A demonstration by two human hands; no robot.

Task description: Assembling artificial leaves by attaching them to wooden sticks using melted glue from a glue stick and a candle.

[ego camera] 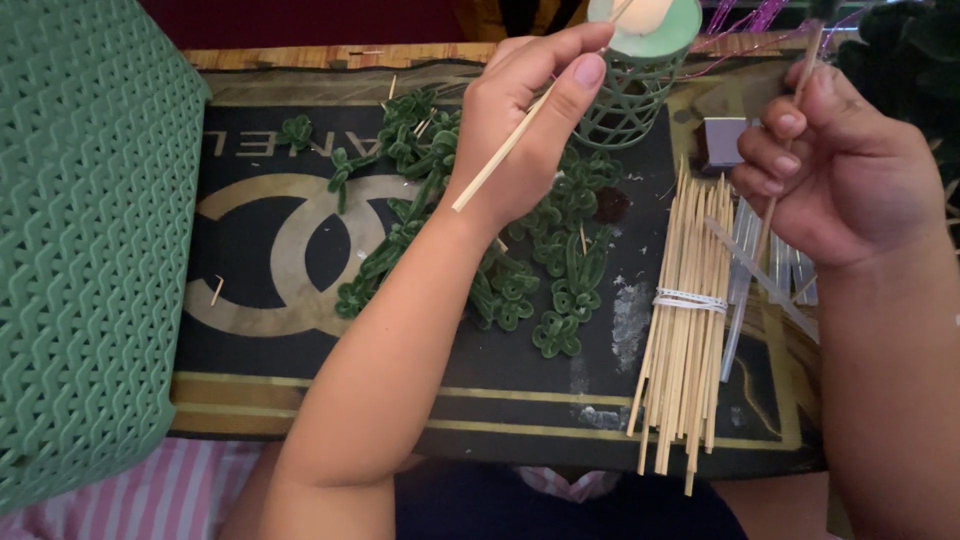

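My left hand (530, 110) pinches a thin wooden skewer (497, 160), its far end reaching up to a lit candle (640, 18) in a green lattice holder (625, 95). My right hand (840, 165) is closed around another wooden stick (805, 55) that points up toward a dark fuzzy piece at the top edge. Between and below the hands lie several dark green chenille leaf shapes (520, 270). A bundle of skewers (685, 310) tied with a white band lies beneath my right hand.
A green woven plastic basket (85, 250) fills the left side. The work lies on a black and gold board (300, 400). Clear glue sticks (745, 270) and a small grey-purple block (722, 140) sit by the bundle. Dark green fuzzy material (910, 50) is at the top right.
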